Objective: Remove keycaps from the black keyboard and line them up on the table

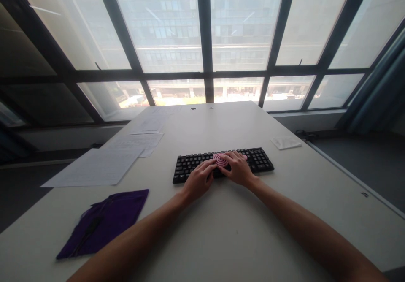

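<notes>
A black keyboard [190, 167] lies across the white table in front of me. Over its middle is a pink handheld fan [220, 159], its round face marked with concentric rings. My left hand [199, 178] has curled fingers pressed to the fan's left edge. From the right, my right hand [236, 168] grips the fan, thumb at its lower side and fingers over the handle. A bit of pink shows beyond the right fingers. Whether the fan rests on the keys or is held just above them is hidden by the hands.
A purple drawstring pouch [110, 218] lies near my left forearm. Printed sheets of paper [98, 168] spread along the table's left edge. A small clear plastic packet [286, 142] sits right of the keyboard. Windows stand beyond the white table's [228, 126] far end.
</notes>
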{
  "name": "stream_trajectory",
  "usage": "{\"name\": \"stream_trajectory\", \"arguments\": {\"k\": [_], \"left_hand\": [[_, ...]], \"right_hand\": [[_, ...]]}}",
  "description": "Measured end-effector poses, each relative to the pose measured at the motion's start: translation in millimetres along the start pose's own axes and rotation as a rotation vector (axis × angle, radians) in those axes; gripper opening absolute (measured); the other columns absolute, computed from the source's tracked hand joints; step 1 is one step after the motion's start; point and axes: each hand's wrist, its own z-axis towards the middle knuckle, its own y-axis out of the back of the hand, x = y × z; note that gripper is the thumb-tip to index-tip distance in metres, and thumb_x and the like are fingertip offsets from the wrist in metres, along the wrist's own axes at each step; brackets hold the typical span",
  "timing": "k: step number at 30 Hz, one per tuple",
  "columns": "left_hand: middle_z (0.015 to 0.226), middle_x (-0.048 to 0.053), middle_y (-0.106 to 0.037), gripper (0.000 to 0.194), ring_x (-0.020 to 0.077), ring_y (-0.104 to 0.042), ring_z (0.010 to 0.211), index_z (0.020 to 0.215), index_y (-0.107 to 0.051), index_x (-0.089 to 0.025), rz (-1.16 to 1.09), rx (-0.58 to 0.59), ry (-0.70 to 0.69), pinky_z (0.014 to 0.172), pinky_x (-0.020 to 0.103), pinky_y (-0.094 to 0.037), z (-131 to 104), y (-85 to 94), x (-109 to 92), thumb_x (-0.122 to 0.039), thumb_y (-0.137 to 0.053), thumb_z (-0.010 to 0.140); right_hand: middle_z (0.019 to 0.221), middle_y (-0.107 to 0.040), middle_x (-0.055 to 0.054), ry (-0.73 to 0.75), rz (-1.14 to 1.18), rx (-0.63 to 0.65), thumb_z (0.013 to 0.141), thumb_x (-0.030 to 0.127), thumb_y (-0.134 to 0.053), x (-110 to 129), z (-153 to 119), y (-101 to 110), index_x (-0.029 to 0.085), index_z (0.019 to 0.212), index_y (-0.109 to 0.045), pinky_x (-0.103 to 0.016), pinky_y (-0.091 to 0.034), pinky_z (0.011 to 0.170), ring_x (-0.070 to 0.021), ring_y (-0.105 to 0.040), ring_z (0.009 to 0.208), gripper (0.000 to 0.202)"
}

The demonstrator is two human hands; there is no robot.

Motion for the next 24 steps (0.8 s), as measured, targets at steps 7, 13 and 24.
{"name": "stream_trajectory", "arguments": {"k": [7, 13, 24], "left_hand": [[0.139, 0.009, -0.057, 0.048, 0.0241, -0.052, 0.131, 0.132, -0.057, -0.023, 0.018, 0.004, 0.001, 0.111, 0.048, -0.046, 1.1, -0.5, -0.7, -0.006, -0.05, 0.088], [0.141, 0.009, -0.055, 0.051, 0.0249, -0.048, 0.134, 0.133, -0.055, -0.023, 0.012, 0.023, 0.006, 0.112, 0.05, -0.044, -0.3, -2.5, 1.1, -0.005, -0.052, 0.086], [0.142, 0.009, -0.054, 0.047, 0.0243, -0.049, 0.133, 0.131, -0.056, -0.022, 0.002, 0.039, 0.033, 0.112, 0.048, -0.043, -0.4, -2.0, 1.7, -0.006, -0.051, 0.087]], "right_hand": [[0.117, -0.065, -0.01, -0.031, -0.005, -0.017, 0.089, 0.041, -0.063, 1.9, 0.5, -0.7, 0.024, 0.123, -0.063, -0.043, -0.041, 0.095, -0.029, -0.055, 0.108, 0.038], [0.115, -0.065, -0.01, -0.037, 0.005, -0.005, 0.09, 0.04, -0.062, 1.0, 1.1, 0.3, 0.023, 0.122, -0.064, -0.042, -0.042, 0.094, -0.0281, -0.055, 0.107, 0.036], [0.114, -0.064, -0.011, -0.035, -0.004, -0.004, 0.09, 0.041, -0.061, 0.5, 0.7, -1.5, 0.022, 0.12, -0.063, -0.042, -0.041, 0.093, -0.0282, -0.054, 0.106, 0.036]]}}
